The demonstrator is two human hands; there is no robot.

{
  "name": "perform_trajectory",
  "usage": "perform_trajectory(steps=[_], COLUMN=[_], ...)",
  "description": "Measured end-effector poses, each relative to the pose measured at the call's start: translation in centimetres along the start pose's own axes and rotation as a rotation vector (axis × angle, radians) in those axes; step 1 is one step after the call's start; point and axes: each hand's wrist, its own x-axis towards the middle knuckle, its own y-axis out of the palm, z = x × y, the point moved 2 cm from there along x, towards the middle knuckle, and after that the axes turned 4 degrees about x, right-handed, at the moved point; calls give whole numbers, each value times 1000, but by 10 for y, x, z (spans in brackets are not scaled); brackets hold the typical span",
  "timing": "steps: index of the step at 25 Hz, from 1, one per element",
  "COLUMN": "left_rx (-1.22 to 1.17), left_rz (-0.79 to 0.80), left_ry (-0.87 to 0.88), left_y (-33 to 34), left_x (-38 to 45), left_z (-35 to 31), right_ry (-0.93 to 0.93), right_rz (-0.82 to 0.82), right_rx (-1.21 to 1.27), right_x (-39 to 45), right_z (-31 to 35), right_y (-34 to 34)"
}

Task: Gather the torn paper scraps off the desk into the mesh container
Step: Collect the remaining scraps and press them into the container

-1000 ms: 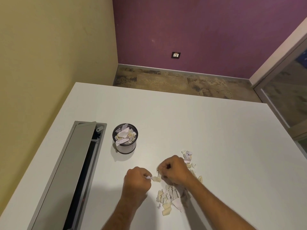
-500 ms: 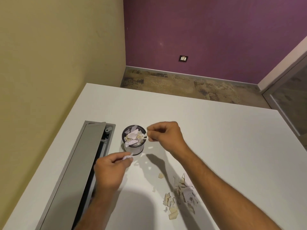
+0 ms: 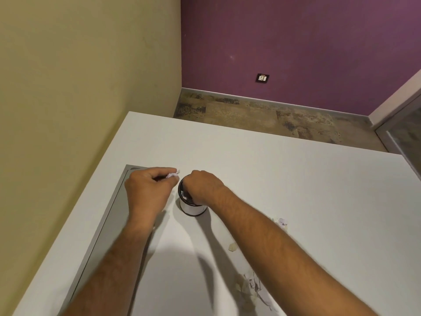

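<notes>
Both hands at the mesh container (image 3: 193,207): left hand (image 3: 149,190) fingers pinching a scrap (image 3: 172,175), right hand (image 3: 202,187) fingers curled inside, grip unclear.

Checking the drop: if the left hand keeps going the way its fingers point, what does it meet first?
Probably the container rim. The left hand, pinching scraps, points right toward it, with the right hand over the opening. Depth is unclear.

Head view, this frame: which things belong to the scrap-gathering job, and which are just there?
Part of the job:
- mesh container, right hand over its mouth
- scrap pinched in left hand
- loose scraps on desk
- small scrap

Just there:
- grey cable tray
- wall socket
- desk
</notes>
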Motion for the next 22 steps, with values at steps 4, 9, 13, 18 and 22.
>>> perform_trajectory(steps=[4, 9, 13, 18, 22], left_rx=[-37, -52, -50, 5, 71], left_rz=[-29, -19, -20, -16, 19], left_ry=[-12, -28, -26, -7, 30], left_y=[-4, -4, -1, 0, 7], left_x=[8, 10, 9, 12, 13], left_z=[6, 12, 11, 12, 12], right_ry=[-20, 28, 59, 33, 5], right_rz=[133, 437, 356, 254, 185], right_rx=[-73, -129, -28, 5, 54], right_x=[10, 19, 17, 8, -5], right_z=[5, 9, 8, 8, 4], right_y=[2, 8, 2, -1, -14])
